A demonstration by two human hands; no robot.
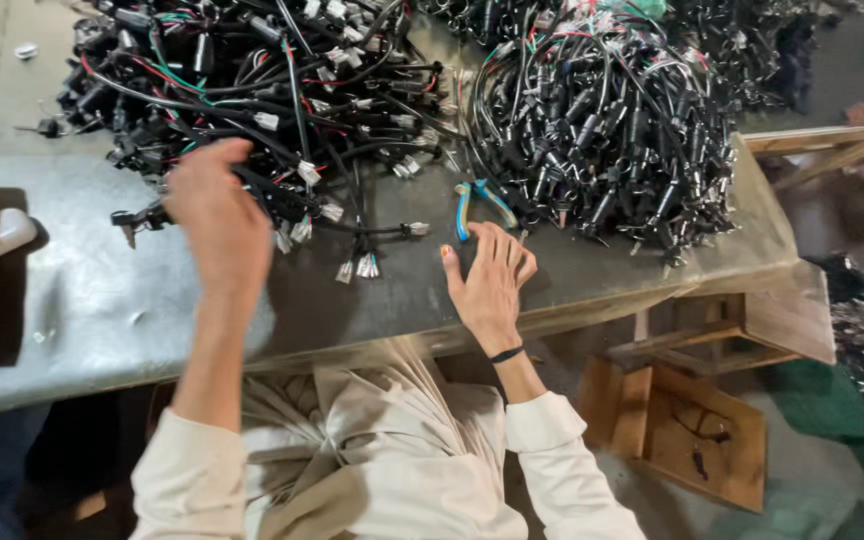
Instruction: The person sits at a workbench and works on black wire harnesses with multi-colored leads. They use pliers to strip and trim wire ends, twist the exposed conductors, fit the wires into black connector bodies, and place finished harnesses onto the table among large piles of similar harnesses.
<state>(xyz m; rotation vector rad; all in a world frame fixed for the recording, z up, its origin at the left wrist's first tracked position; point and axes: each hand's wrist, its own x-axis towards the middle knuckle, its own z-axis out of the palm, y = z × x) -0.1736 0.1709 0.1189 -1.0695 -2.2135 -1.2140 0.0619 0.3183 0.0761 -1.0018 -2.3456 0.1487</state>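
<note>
Fingers of right hand point(492, 280) touch blue-handled pliers point(479, 203), seemingly ungripped.

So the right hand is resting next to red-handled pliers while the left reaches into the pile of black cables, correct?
Not quite: in the head view the pliers have blue handles, not red. The right hand rests beside them, and the left hand reaches into the cables.

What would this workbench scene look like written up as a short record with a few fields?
Surface: grey metal table
Left hand: reaching into the left cable pile, black wires with white connectors
Right hand: open, flat on the table, fingertips just below the blue-handled pliers
Right pile: bundled black cables
Beside the table: wooden stool
Clothing: cream sleeves, dark wristband
</note>
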